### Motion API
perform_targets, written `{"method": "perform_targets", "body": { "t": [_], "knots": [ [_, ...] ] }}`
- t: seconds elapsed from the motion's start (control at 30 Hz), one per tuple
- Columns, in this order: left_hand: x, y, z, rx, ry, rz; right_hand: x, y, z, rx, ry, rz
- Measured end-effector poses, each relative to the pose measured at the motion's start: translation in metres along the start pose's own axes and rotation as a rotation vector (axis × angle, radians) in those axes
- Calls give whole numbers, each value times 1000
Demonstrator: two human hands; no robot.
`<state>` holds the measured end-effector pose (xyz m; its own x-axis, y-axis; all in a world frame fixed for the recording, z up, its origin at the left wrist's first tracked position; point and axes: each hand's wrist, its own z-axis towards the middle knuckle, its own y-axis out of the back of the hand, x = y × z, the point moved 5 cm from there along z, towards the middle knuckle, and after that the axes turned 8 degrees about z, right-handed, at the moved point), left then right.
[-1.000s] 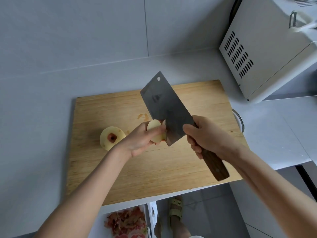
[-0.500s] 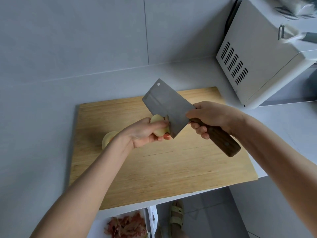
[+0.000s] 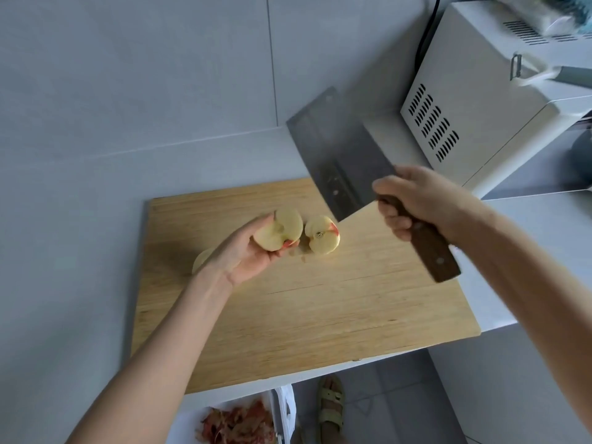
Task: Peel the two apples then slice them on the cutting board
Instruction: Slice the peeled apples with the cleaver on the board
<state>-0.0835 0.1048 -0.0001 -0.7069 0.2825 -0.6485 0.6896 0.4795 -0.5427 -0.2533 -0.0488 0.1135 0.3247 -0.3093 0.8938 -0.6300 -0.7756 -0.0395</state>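
Steel cleaver (image 3: 336,161) gripped in right hand (image 3: 419,203) hangs raised; left hand (image 3: 246,251) cups apple half (image 3: 280,232), so a chop risks cut fingers.

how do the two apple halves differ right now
The held apple half lies in the left hand, above the cutting board; the free apple half sits on the board, untouched. The free half shows a dark seed; the held half does not. Both are peeled, cut faces showing.

The cleaver (image 3: 339,155) has risen clear; apple half (image 3: 278,233) now in left hand (image 3: 245,254), second half (image 3: 322,237) on board (image 3: 320,315).
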Motion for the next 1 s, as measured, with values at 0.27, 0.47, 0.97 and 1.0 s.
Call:
{"method": "perform_targets", "body": {
  "t": [0.27,0.47,0.97,1.0],
  "knots": [
    [-3,-26,3,243,-153,-202,-10,-47,-29,-101,362,-278],
    [-4,-31,1,387,-308,28,-16,-73,-60,-200,777,-762],
    [9,-25,-13,224,-294,100,-45,-79,-68,-129,910,-1161],
    [10,-26,-13,244,-290,82,-44,-79,-67,-123,906,-1145]
  ]
}}
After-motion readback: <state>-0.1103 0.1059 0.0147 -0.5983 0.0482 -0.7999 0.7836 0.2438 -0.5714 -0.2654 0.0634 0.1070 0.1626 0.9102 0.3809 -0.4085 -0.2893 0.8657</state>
